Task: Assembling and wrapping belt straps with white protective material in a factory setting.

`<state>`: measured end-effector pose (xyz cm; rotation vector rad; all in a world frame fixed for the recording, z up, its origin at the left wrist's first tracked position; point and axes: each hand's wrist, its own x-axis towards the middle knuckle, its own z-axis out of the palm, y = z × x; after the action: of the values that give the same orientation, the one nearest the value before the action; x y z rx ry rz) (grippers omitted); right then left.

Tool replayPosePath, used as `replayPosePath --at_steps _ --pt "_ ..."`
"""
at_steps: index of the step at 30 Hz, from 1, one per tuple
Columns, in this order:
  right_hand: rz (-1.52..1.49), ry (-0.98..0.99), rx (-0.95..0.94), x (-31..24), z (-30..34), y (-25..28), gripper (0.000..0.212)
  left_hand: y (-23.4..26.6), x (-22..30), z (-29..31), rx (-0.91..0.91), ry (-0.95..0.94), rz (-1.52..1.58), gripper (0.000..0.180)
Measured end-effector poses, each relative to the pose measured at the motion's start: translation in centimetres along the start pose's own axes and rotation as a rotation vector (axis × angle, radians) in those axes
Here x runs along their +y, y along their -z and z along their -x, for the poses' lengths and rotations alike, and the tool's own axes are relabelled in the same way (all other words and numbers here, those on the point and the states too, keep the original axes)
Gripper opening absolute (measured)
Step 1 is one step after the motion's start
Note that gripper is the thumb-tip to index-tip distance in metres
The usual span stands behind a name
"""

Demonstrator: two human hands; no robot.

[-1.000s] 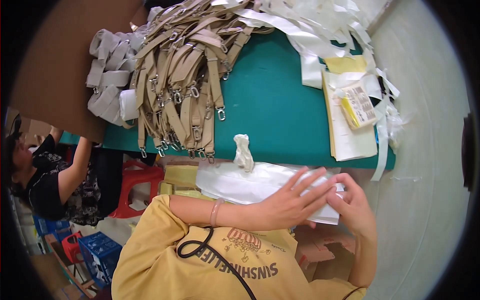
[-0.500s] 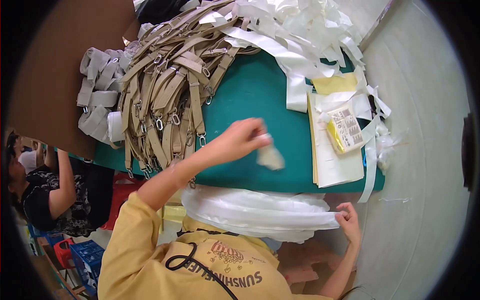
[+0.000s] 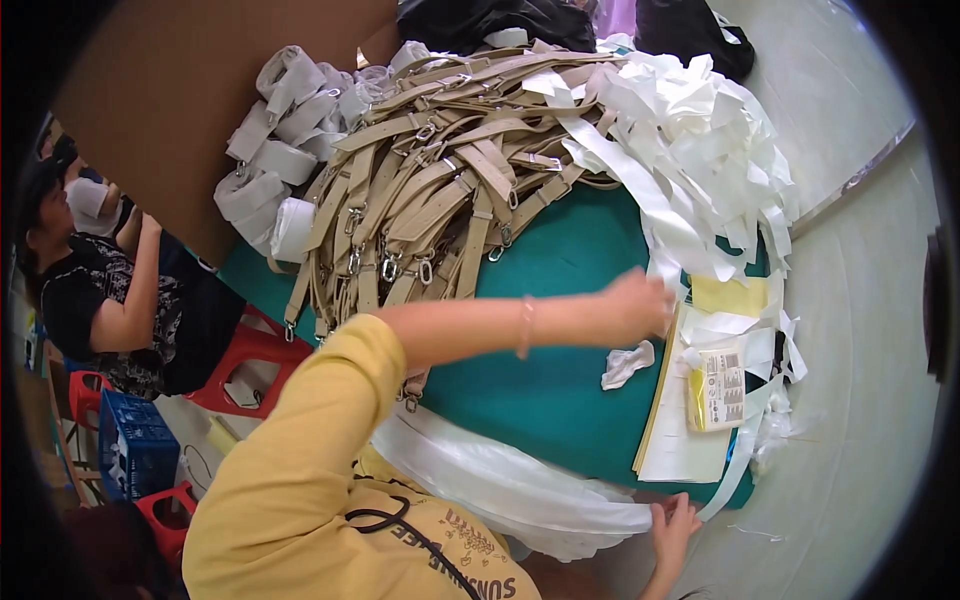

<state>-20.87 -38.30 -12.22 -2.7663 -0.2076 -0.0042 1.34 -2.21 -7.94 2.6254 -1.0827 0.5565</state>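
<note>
My left hand (image 3: 630,308) is stretched across the green tabletop to the right, beside the loose white strips (image 3: 660,215). Its fingers are smeared by motion, so what they hold, if anything, does not show. A small crumpled white cloth (image 3: 628,366) lies on the table just below that hand. At the near right corner of the table, my right hand (image 3: 675,524) pinches the end of a long white sheet of thin material (image 3: 530,490). That sheet spreads across my lap along the table's near edge.
Beige straps with metal buckles (image 3: 430,200) are heaped at the left and back. White rolls (image 3: 270,180) lie beyond them at the left. Paper sheets (image 3: 690,455) bear a yellow-and-white package (image 3: 716,390) at the right. A person (image 3: 125,290) sits left, near a red stool (image 3: 250,365).
My left hand has let go of the small white cloth, now on the table, and moved right toward the white strips. My right hand still holds the sheet's end. The view has shifted.
</note>
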Motion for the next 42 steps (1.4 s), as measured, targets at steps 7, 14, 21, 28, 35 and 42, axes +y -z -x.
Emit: replayPosePath --at_steps 7,14,21,28,35,42 --pt "-0.323 0.190 -0.317 -18.4 -7.7 5.7 0.015 15.5 -13.3 5.6 -0.377 0.410 -0.464 0.033" --pt "-0.958 0.024 -0.698 -33.6 -27.7 -4.5 0.058 12.3 -18.0 -1.0 -0.164 0.245 0.025 0.021" --pt "-0.857 0.855 0.086 -41.0 -26.8 -14.2 0.056 1.4 -19.8 -6.0 -0.200 0.546 -0.544 0.042" --pt "-1.350 0.302 -0.219 -42.6 -28.2 -14.2 0.036 1.3 -24.3 -4.7 0.114 0.490 -0.386 0.038" --pt "-1.717 -0.073 -0.508 -43.6 -27.2 -9.6 0.041 7.1 -33.4 -0.8 0.192 0.697 -0.305 0.016" --pt "-1.744 -0.021 -0.415 -44.4 -28.1 -9.7 0.036 8.7 -35.5 -1.2 -0.038 0.759 -0.407 0.018"
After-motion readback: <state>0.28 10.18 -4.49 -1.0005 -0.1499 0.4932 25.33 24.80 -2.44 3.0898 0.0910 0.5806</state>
